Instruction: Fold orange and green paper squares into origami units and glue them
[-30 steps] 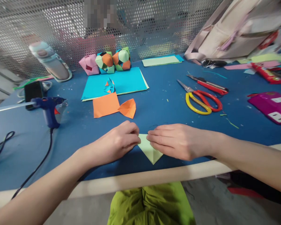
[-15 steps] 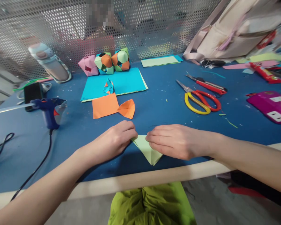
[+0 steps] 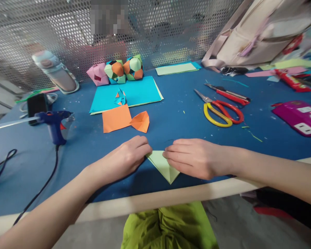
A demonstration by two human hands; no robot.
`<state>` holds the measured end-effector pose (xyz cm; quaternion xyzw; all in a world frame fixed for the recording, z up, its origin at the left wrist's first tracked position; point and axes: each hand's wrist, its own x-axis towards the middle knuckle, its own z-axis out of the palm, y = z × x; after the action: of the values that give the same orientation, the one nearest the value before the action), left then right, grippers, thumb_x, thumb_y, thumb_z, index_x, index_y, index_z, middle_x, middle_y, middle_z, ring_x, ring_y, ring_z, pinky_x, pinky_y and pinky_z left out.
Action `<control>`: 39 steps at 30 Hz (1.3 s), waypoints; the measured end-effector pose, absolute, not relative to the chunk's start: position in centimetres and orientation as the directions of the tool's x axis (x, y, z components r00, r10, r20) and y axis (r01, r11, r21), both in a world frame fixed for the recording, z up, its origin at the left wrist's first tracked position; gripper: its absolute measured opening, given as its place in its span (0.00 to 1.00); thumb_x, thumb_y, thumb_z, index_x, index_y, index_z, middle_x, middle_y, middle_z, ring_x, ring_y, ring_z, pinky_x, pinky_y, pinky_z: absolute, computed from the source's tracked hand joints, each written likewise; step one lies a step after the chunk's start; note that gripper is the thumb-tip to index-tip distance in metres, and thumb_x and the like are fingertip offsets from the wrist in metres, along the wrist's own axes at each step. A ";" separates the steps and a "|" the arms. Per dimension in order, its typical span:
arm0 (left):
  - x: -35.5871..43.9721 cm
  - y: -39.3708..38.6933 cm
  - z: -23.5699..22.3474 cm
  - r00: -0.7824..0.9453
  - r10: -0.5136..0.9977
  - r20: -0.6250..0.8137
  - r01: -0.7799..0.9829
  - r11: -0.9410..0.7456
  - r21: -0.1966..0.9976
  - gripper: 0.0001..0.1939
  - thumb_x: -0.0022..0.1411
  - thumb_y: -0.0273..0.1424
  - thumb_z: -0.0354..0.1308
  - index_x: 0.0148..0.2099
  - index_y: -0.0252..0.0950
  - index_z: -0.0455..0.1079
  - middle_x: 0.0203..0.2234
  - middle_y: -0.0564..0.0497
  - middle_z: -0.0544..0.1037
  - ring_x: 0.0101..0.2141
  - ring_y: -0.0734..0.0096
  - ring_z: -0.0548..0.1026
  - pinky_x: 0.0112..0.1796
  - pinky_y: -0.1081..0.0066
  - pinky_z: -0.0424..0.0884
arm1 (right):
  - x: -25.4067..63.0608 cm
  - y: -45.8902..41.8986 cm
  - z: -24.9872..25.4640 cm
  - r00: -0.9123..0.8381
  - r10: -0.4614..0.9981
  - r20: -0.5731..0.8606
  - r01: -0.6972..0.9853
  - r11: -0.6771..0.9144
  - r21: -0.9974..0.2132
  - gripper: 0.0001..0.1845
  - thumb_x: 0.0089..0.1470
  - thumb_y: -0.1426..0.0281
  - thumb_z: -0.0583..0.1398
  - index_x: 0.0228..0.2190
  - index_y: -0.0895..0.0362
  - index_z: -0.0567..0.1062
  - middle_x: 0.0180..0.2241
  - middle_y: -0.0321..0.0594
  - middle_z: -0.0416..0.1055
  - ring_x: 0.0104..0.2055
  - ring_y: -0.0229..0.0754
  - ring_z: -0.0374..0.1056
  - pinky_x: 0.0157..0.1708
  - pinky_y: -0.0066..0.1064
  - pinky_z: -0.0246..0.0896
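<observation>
Pale green paper (image 3: 159,162), folded to a downward point, lower center of frame. Left hand (image 3: 131,154) pinches its left corner; right hand (image 3: 191,157) lies flat over its right side, fingers extended, not gripping. For a crisp crease, probably best to keep right palm weight steady, square the layers at left corner, press along fold. Orange folded piece (image 3: 141,122) sits above, near left hand.

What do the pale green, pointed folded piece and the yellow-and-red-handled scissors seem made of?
Pale green, pointed folded piece: probably matte paper, given thin edge and crease.
Scissors: grey, faintly shiny blades, likely metal; smooth, bright yellow and red handles, probably plastic.
</observation>
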<state>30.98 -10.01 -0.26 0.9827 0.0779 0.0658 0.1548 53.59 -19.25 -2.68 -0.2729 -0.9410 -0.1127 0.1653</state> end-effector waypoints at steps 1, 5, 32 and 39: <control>31.0 -10.0 -0.2 0.980 0.172 0.097 0.134 -0.939 0.316 0.14 0.66 0.20 0.40 0.37 0.32 0.66 0.32 0.47 0.67 0.33 0.72 0.66 0.33 0.72 0.66 | 53.7 -19.4 -2.8 -0.808 0.443 0.388 0.526 0.840 0.136 0.16 0.63 0.76 0.47 0.35 0.62 0.74 0.38 0.49 0.75 0.42 0.42 0.70 0.41 0.37 0.67; 31.0 -9.9 -0.1 0.983 0.168 0.080 0.133 -0.935 0.328 0.13 0.66 0.19 0.41 0.37 0.31 0.66 0.33 0.47 0.67 0.33 0.71 0.66 0.33 0.72 0.66 | 54.3 -19.8 -3.5 -0.787 0.394 0.475 0.516 0.842 0.158 0.15 0.61 0.78 0.47 0.38 0.64 0.74 0.43 0.51 0.74 0.46 0.44 0.70 0.43 0.39 0.68; 31.1 -10.0 0.1 0.983 0.161 0.082 0.126 -0.935 0.331 0.16 0.66 0.21 0.40 0.31 0.32 0.66 0.31 0.47 0.67 0.31 0.73 0.66 0.32 0.73 0.67 | 53.5 -20.0 -2.2 -0.825 0.383 0.415 0.457 0.885 0.092 0.14 0.60 0.78 0.50 0.37 0.65 0.75 0.40 0.51 0.76 0.45 0.44 0.71 0.43 0.37 0.70; 31.3 -11.1 0.1 0.978 0.117 0.173 0.067 -0.960 0.271 0.12 0.61 0.19 0.45 0.31 0.32 0.67 0.34 0.44 0.69 0.36 0.67 0.67 0.35 0.68 0.67 | 53.4 -20.0 -2.3 -0.821 0.397 0.411 0.471 0.877 0.093 0.14 0.61 0.78 0.49 0.34 0.65 0.75 0.39 0.51 0.76 0.44 0.44 0.70 0.42 0.36 0.70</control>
<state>31.30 -11.11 0.09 0.9856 0.0465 0.0939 0.1329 53.38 -20.04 -2.29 -0.2288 -0.9493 -0.0954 0.1932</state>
